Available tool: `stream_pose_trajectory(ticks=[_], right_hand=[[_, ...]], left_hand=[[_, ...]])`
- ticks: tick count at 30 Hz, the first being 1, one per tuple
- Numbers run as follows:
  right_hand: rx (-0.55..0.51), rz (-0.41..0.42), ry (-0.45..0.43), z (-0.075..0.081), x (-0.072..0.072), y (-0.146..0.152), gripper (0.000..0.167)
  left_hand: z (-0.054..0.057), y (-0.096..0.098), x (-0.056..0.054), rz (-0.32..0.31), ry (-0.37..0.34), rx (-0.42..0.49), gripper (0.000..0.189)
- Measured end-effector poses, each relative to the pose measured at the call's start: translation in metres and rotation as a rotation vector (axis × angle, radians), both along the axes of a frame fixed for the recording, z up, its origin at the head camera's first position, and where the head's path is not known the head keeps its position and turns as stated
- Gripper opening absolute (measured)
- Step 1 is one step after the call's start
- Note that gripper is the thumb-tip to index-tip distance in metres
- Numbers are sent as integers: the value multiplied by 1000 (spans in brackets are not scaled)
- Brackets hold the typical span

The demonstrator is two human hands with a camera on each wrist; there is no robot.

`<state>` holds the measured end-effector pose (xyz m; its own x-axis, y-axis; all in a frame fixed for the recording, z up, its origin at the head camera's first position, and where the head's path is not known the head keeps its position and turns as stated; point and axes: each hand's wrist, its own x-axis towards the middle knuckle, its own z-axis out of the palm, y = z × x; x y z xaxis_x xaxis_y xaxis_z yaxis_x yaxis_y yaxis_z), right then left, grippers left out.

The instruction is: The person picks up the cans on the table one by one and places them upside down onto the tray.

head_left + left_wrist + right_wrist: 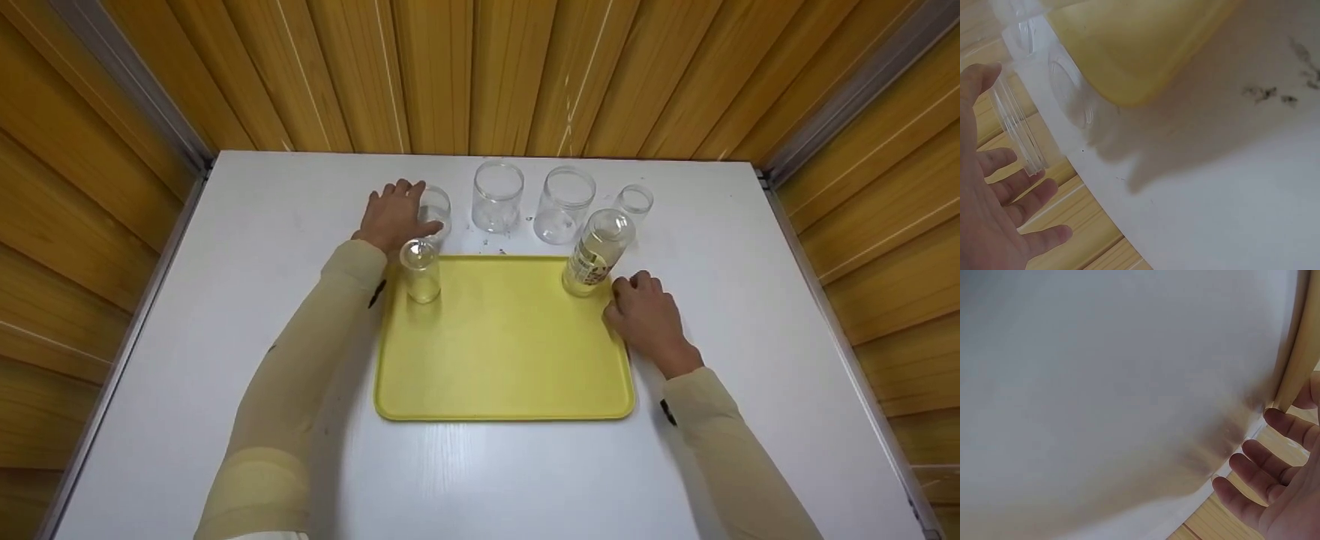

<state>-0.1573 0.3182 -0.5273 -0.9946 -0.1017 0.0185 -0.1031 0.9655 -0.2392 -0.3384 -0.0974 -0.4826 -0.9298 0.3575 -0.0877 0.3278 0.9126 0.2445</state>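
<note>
My left hand (394,217), its fingers spread, is at a clear jar (436,210) behind the tray's far left corner. The thumb overlaps the jar in the head view; in the left wrist view the jar's ribbed rim (1019,132) lies beside the fingers. On the yellow tray (502,352), a small clear bottle (421,274) stands at the far left and a clear bottle with a printed label (598,251) at the far right. My right hand (646,315) pinches the tray's right rim (1296,349) between thumb and index finger; the other fingers are bent outside it.
Two large clear jars (498,196) (564,204) stand behind the tray. A smaller clear jar (634,201) is partly hidden by the labelled bottle. The white table (225,247) ends at yellow wood-patterned panels (435,75). Small dark marks (1266,93) show on the table.
</note>
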Motion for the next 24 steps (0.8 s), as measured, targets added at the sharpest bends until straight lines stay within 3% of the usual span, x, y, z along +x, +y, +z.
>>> stream_pose_trajectory(ticks=[12,24], right_hand=[[14,3,-8,0,0,-1,35],[4,14,17,-1,0,0,33]], left_hand=[[-1,1,0,-6,15,18,88],[11,-10,5,17,59,66,86]])
